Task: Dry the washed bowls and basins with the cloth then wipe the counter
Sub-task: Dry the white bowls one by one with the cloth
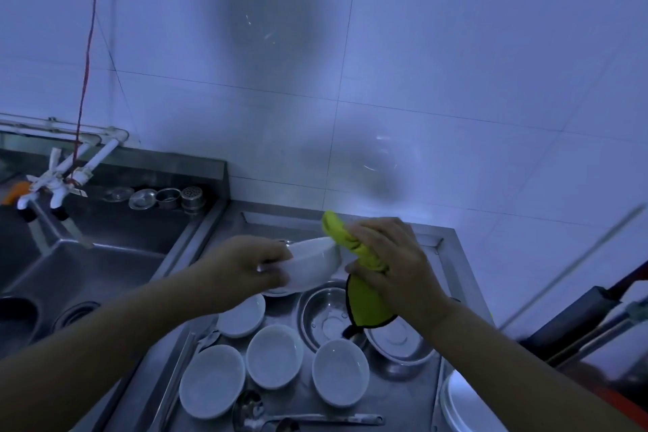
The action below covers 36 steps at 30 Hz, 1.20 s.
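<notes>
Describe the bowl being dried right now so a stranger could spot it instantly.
Start at the steel counter right of the sink. Above the white bowls resting there, the left hand holds one white bowl tilted on its side against the yellow cloth. It is the only bowl lifted off the counter.

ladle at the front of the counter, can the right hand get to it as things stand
Probably not yet: the right hand grips the yellow cloth up above the bowls. The ladle itself lies uncovered, so freeing that hand would open the way.

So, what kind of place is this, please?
Most likely a kitchen's dishwashing area, perhaps a canteen's. A steel sink with white taps adjoins a steel counter holding white bowls and steel basins, against a white tiled wall.
</notes>
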### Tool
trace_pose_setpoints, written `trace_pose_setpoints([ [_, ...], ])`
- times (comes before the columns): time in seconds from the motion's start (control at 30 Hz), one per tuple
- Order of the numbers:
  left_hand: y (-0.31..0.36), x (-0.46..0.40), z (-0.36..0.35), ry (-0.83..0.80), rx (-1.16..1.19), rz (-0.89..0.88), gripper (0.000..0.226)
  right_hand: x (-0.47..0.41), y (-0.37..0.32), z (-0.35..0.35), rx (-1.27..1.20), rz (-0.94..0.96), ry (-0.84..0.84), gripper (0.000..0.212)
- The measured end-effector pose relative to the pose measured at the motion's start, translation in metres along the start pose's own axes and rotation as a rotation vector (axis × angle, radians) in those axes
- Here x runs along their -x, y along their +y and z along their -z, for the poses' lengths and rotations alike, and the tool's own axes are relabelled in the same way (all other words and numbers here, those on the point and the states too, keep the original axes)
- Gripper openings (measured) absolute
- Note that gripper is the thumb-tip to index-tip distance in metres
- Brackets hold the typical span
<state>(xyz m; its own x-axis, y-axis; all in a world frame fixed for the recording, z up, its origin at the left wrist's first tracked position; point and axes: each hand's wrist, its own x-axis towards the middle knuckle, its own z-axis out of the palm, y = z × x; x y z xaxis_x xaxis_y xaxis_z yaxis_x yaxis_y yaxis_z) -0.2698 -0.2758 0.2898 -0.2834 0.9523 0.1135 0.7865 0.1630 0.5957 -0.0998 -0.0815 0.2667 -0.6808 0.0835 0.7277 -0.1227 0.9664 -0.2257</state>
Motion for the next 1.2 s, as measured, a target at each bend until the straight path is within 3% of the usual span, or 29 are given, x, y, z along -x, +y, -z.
trace_pose_setpoints([
  [0.07,0.003,0.001,-0.011,0.074,0.542,0.188,0.012,0.001,-0.001,-0.003,-0.027,-0.083,0.130,0.048],
  [0.13,0.011,-0.004,-0.028,0.132,0.936,0.267,0.008,-0.001,-0.008,-0.013,-0.014,-0.099,0.180,0.056],
  [0.27,0.024,-0.019,-0.050,0.237,1.299,0.256,0.021,0.000,-0.027,-0.034,0.047,-0.053,0.229,0.058],
  [0.43,0.025,-0.026,-0.056,0.211,1.379,0.179,0.023,0.002,-0.028,-0.035,0.122,0.008,0.280,0.030],
  [0.57,0.027,-0.027,-0.054,0.182,1.344,0.103,0.023,-0.010,-0.022,-0.027,-0.045,-0.008,0.215,0.025],
  [0.77,0.030,-0.028,-0.048,0.200,1.372,0.134,0.029,-0.035,-0.012,-0.008,-0.438,-0.436,0.104,0.022],
  [0.9,0.023,-0.026,-0.050,0.223,1.523,0.195,0.030,-0.034,-0.003,-0.001,-0.502,-0.595,0.070,0.026],
  [1.0,0.015,-0.026,-0.052,0.307,1.648,0.250,0.027,-0.029,-0.003,0.001,-0.323,-0.566,0.128,0.033],
  [1.2,0.010,-0.033,-0.049,0.374,1.667,0.284,0.025,-0.010,-0.023,-0.021,-0.072,-0.238,0.048,0.036],
])
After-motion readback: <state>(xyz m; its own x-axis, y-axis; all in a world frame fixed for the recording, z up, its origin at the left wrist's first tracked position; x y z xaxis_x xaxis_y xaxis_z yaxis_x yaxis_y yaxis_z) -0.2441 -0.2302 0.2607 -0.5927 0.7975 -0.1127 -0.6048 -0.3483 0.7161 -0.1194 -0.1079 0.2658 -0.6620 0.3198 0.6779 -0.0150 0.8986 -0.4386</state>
